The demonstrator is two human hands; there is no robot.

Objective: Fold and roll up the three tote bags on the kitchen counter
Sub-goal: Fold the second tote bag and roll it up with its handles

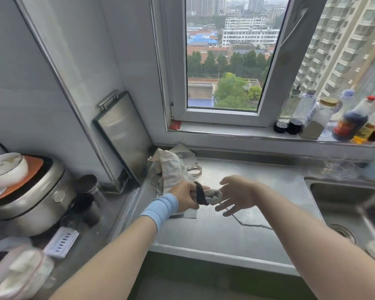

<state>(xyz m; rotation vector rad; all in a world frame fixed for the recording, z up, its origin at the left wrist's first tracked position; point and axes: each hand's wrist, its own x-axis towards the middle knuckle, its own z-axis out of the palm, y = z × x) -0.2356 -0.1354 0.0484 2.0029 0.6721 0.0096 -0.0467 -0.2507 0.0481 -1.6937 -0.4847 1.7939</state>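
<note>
My left hand [185,196] grips one end of a rolled grey tote bag [213,195] above the steel counter [204,230]. A black strap [200,193] wraps round the roll near my fingers. My right hand [236,194] is spread with straight fingers, its palm against the roll's other end. A thin dark cord [250,224] trails from the roll onto the counter. Behind my left hand a heap of pale crumpled tote bags [173,167] lies in the back corner, with a loop handle showing. How many bags are in the heap I cannot tell.
A steel tray [122,135] leans against the wall on the left. A rice cooker [28,198] with a white bowl [6,168] on it and dark jars [87,191] stand at the left. The sink [351,204] lies to the right. Bottles [351,120] line the window sill.
</note>
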